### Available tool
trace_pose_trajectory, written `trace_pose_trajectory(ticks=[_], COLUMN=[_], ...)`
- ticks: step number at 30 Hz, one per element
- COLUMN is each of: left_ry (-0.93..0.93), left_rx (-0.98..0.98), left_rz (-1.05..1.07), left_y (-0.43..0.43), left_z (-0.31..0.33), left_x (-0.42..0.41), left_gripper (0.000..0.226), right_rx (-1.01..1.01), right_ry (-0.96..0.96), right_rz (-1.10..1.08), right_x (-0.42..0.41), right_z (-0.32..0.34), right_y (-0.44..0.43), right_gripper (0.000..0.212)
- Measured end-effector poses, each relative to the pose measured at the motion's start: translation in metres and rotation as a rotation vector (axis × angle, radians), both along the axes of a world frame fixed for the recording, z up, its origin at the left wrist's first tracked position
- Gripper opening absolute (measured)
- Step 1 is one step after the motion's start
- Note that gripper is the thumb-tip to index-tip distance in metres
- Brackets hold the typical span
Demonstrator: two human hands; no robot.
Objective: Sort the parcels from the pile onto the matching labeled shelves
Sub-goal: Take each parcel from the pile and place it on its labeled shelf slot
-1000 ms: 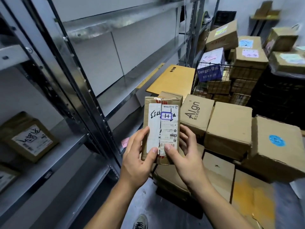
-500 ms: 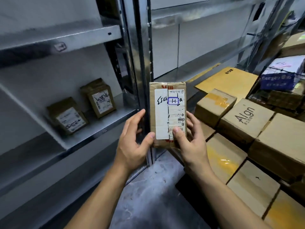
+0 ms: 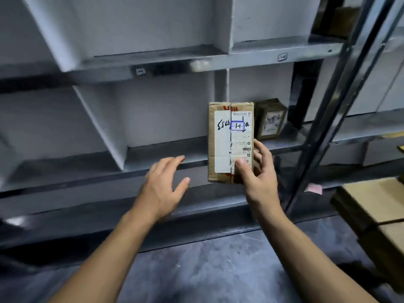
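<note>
Parcel (image 3: 230, 141) before shelf (image 3: 166, 147), left of box (image 3: 271, 119)

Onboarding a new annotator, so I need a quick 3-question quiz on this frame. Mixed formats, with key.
1. Multiple choice: the parcel is held by A) one hand, B) both hands, C) neither hand.
2. True or false: a small box stands on the shelf, right of the parcel.
3. Short answer: which letter is boxed in blue on the parcel's label?

Key
1. A. The right hand grips it; the left hand is open and off it.
2. True.
3. H.
</note>
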State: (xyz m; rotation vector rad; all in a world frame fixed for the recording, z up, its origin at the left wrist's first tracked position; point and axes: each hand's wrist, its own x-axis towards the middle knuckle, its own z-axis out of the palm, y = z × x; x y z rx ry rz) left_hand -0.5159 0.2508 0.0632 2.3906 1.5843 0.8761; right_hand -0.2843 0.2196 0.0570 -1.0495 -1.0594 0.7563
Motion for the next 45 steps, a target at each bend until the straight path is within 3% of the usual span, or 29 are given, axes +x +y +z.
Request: trace_pose_trajectory(ticks=[7,19,33,45], left_ry=[0.301,0.46,0.497,0.505], left_rx=[0.09,0.071,0.115,0.165], left_rz=[0.31,0.74,0.969,0.943], left_y=[-0.049,-0.09,-0.054,0.0], left_z=[0.037,0.08,0.124,0.144], left_x=[-0.167,-0.368,-0.586,-0.756], left_gripper=[0.054,0.053,0.054,0.051], right_rx=[0.069,0.2,0.377,0.501], right_ry=[0.033,0.102,0.192,0.207], right_rz=[0.281,0.6,0.756,0.731], right_x=[-0.165,-0.401,-0.647,-0.835], right_z=[0.027,0.078,0.141,0.181], right_y=[0.005,0.035,0.102,0.142], right_gripper=[0.057,0.05,0.042,0.044])
